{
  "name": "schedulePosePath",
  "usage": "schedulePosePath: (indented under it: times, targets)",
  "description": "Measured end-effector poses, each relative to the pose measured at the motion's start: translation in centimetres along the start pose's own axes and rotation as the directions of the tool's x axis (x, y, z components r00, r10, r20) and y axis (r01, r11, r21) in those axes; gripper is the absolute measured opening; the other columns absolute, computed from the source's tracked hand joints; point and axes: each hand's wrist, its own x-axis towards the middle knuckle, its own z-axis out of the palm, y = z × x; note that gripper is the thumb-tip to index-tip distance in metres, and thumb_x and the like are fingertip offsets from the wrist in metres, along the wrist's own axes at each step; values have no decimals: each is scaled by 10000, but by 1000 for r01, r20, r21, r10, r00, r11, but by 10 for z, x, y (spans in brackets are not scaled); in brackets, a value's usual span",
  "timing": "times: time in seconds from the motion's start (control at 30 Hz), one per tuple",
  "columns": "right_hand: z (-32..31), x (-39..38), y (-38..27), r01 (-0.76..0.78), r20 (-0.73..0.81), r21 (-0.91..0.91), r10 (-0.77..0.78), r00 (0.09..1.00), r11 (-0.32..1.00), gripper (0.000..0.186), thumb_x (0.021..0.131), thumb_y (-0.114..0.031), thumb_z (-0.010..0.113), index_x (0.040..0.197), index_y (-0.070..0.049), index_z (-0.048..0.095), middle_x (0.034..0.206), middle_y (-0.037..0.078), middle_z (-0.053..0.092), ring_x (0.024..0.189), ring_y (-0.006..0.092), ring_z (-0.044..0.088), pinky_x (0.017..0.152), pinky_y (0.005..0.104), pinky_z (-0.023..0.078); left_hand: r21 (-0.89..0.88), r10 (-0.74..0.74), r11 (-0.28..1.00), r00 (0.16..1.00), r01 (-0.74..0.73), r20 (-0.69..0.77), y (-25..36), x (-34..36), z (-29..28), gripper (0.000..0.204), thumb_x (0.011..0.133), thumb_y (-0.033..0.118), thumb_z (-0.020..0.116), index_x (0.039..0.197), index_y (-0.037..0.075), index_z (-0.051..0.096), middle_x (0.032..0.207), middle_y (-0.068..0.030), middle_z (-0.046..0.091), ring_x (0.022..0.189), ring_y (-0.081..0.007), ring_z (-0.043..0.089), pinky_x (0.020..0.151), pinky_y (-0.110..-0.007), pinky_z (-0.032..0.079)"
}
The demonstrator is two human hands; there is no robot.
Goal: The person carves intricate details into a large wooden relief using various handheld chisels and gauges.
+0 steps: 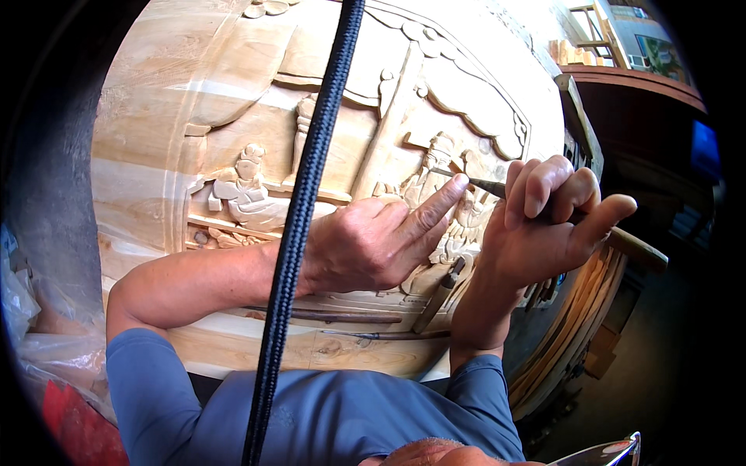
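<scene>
Two hands meet at centre right of the head view, both on one slim carving chisel [488,186]. The right hand [544,221] is closed around its wooden handle, which juts toward the right edge; the left hand [373,241] lies on the pale carved wood panel [233,93], index finger stretched along the blade near its tip. That tip touches a small carved figure [435,175] just above centre.

A slip looks like the main risk: with the guiding finger so close to the edge, a sudden push could nick it or gouge the fine relief. Loose tools [365,318] lying on the panel's lower rim could roll off.

Crumpled clear plastic [31,326] and something red [74,427] sit at lower left; no labels are legible.
</scene>
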Motion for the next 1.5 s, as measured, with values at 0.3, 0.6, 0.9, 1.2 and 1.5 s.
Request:
schedulePosePath:
  times: [0.3,0.6,0.9,1.2,1.5]
  targets:
    - [43,13,7,19,-22,-330,-28,999,944,637,1178,-562,506,711,-175,313,574,-4,352,454,97,470,378,228,292,23,171,985,981,-174,87,0,-10,-12,189,988,133,740,1079,-29,766,1218,-202,784,594,-106,529,511,-283,386]
    - [50,0,11,53,-64,-345,-80,995,937,664,1170,-554,549,684,-179,295,558,-12,326,460,93,413,409,230,250,5,209,978,976,-209,53,2,-7,-14,207,888,124,756,1038,-18,751,1018,-129,731,626,-114,560,530,-288,390]
    - [53,4,6,-3,-130,-355,-46,990,935,667,1170,-551,551,678,-171,309,540,4,395,433,96,447,382,245,263,34,175,984,985,-175,8,5,-8,-10,188,839,112,729,1012,47,761,933,-51,695,651,-114,565,529,-293,380]
    - [6,6,-47,284,23,-250,-288,957,925,800,1135,-745,245,868,-91,620,814,164,690,628,201,612,585,328,498,-86,218,971,975,-221,-47,-1,-8,-15,501,864,117,757,1357,30,781,974,-60,767,595,-88,543,488,-254,407]
    - [-96,-73,-41,-305,-225,-289,245,943,907,1228,999,-948,92,1135,56,785,830,175,762,635,229,696,607,327,564,16,148,989,987,-150,64,16,37,5,643,904,104,668,1523,-69,641,643,35,411,549,-89,464,476,-289,367]
